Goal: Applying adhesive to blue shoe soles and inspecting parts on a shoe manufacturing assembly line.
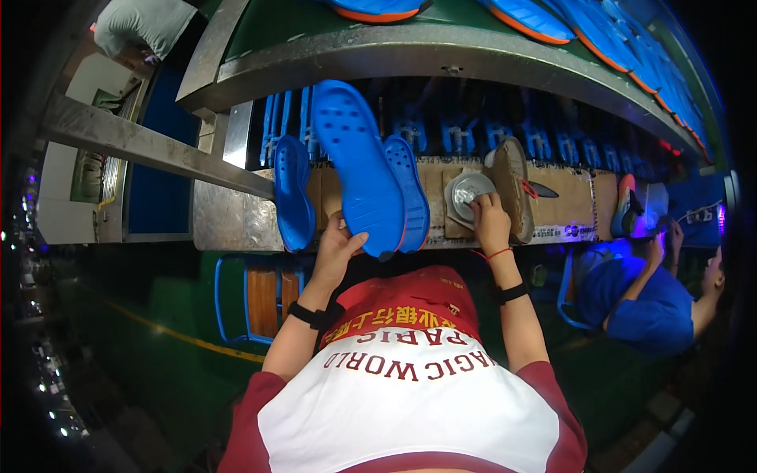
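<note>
This looked like a shoe-factory workshop — blue soles point(359, 150) at a long bench point(229, 213), more on a green belt point(276, 31). A co-worker point(639, 296) was farther along.

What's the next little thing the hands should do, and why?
Perhaps the right hand should lift from the small pale bowl toward the blue shoe sole. Its fingertips are down at the bowl, while the left hand is already holding the sole by its near end. Whether those fingertips hold anything is too small to tell.
</note>
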